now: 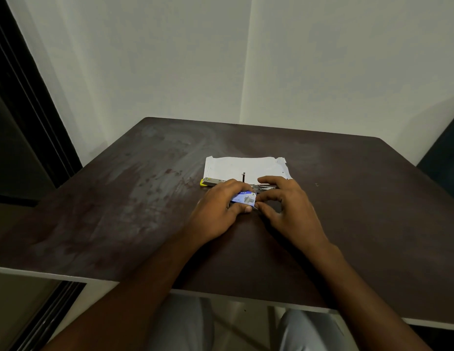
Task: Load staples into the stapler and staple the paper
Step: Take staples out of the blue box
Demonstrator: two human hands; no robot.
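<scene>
I am seeing the left hand [215, 211] gripping a small blue staple box [243, 198] in its curled fingers, low over the dark desk [106, 198], while the right hand [286, 206] is pinching narrowly at the box's right end. The stapler [212, 182], lying open with a yellow end, is sitting just behind the hands, touching the near edge of the white paper [243, 167].

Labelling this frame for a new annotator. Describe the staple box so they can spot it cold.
On the dark brown table, find the white paper near the middle; the two hands meet just in front of it. The staple box is the small blue and white printed carton pinched between the left hand and right hand. Its colour distinguishes it from the silver, yellow-ended stapler behind.
</scene>
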